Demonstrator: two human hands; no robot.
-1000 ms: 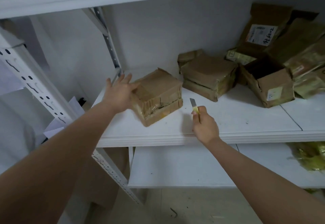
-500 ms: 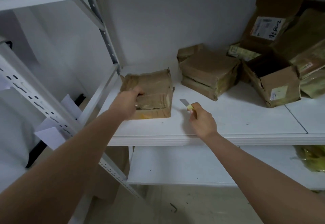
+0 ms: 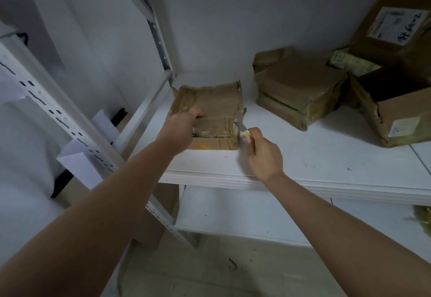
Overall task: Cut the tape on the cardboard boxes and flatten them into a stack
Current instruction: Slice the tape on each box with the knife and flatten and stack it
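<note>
Steadying the squat, tape-wrapped brown cardboard box (image 3: 211,114) on the white shelf (image 3: 314,156), our left hand (image 3: 180,125) curls over its top; our right hand (image 3: 264,154) grips a yellow-handled knife (image 3: 242,130), blade at the box's right edge. We should slice along the seam, away from our fingers.

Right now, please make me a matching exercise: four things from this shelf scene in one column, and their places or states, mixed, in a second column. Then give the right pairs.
Things:
1. taped brown cardboard box
2. yellow-handled small knife
3. open brown cardboard box with white label
4. left hand

Places or states:
A. at the far right of the white shelf
B. held in the right hand
C. resting on top of the taped box
D. near the shelf's left end, blade at its right edge

Pairs: 1-D, 2-B, 3-A, 4-C
</note>
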